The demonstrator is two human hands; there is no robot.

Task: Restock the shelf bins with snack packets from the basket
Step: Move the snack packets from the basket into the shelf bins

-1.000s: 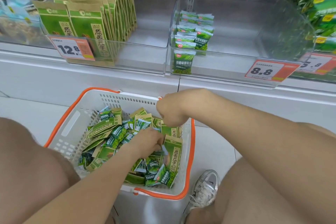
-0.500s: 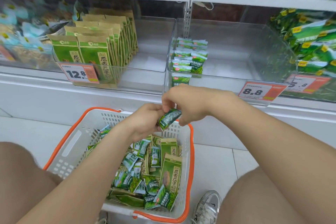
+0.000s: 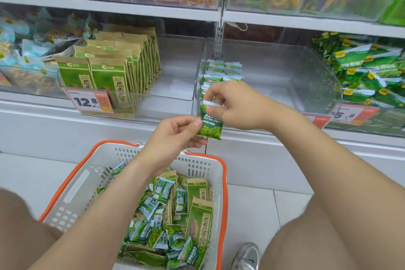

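Note:
A small green pea packet (image 3: pixel 210 125) hangs upright in front of the shelf edge. My right hand (image 3: pixel 236 105) pinches its white top seal, and my left hand (image 3: pixel 177 132) touches its left side with thumb and fingers. Behind them a clear bin (image 3: pixel 285 81) holds a short row of the same small packets (image 3: pixel 221 70) at its left end. Below, the white basket with an orange rim (image 3: pixel 72 190) on the floor contains several small green packets (image 3: pixel 151 206) and brown-green seed pouches (image 3: pixel 198 223).
The left clear bin (image 3: pixel 179 66) holds a row of brown-green seed pouches (image 3: pixel 122 66) behind a 12.8 tag. Green bags (image 3: pixel 363 72) fill the bin at right. An upper shelf (image 3: pixel 131 7) carries more snack bins. My knees and a shoe (image 3: pixel 246 256) flank the basket.
Both hands rose out of the basket with one small green packet and carried it up toward the shelf. The packet turned upright, and the view tilted upward.

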